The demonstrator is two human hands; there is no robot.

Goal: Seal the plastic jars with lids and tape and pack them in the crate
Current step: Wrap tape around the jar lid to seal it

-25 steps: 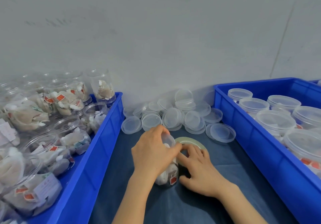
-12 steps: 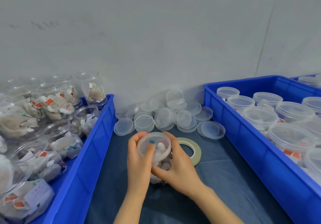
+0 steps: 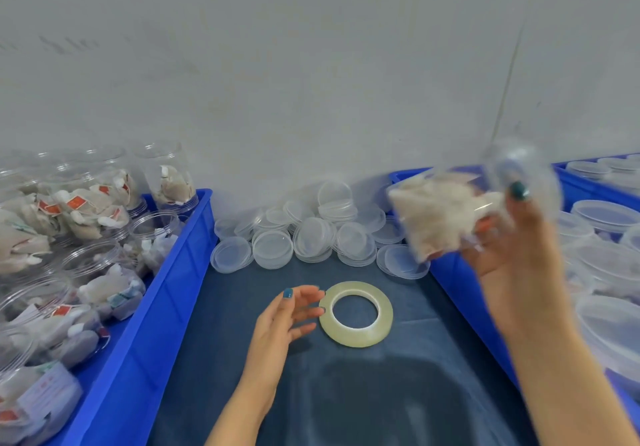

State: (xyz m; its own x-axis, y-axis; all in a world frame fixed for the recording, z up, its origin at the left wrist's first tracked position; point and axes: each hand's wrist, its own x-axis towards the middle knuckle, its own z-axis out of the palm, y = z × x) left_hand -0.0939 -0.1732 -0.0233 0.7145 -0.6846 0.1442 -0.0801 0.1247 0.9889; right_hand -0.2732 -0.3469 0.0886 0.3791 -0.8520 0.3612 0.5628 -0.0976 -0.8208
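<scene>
Jar (image 3: 446, 213) tilted, gripped aloft, right hand (image 3: 519, 258)

Tabletop (image 3: 346, 404) under a dark blue cloth, creased across the middle. Carries a roll of clear tape (image 3: 356, 337) lying flat near the centre. Bears a loose heap of clear lids (image 3: 311, 237) along the far edge, against the grey wall, some stacked, some tilted. Holds the left blue crate (image 3: 145, 324) along the left edge and the right blue crate (image 3: 453, 293) along the right edge. Shows a 3rd blue crate (image 3: 588, 186) at the far right corner, just beside the right one.
</scene>
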